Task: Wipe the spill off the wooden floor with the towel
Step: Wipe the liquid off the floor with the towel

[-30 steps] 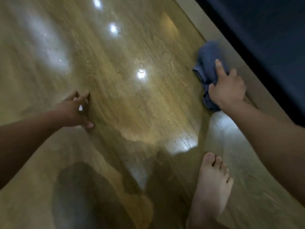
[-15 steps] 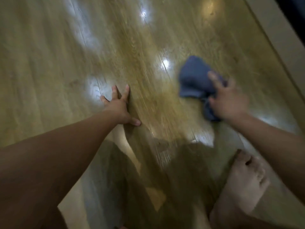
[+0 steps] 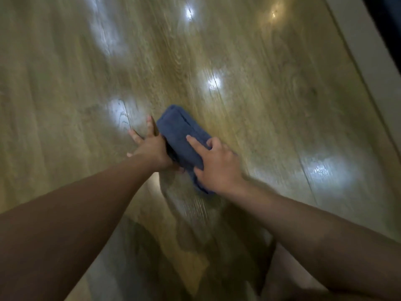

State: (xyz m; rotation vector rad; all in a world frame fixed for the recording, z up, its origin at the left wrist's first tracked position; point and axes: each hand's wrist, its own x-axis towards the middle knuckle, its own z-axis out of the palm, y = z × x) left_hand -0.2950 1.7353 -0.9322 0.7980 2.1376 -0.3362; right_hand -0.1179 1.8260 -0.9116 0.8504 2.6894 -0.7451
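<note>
Wooden floor (image 3: 260,105) — one towel (image 3: 180,131), right hand (image 3: 217,164) grip clamped on it; left hand (image 3: 152,148) splayed.

The towel (image 3: 182,135) is a dusky slate blue, plain, with no print on it. Under it the wooden floor (image 3: 260,109) runs from olive-tan to honey brown, streaked with long darker grain lines and a few oval swirls. White glare spots (image 3: 213,82) dot the boards (one towards the far right glows yellow instead). On the near side a dark shadow (image 3: 152,257) turns the boards grey-brown. Along the right runs a pale grey-beige strip (image 3: 368,51), then a near-black edge (image 3: 388,9).
</note>
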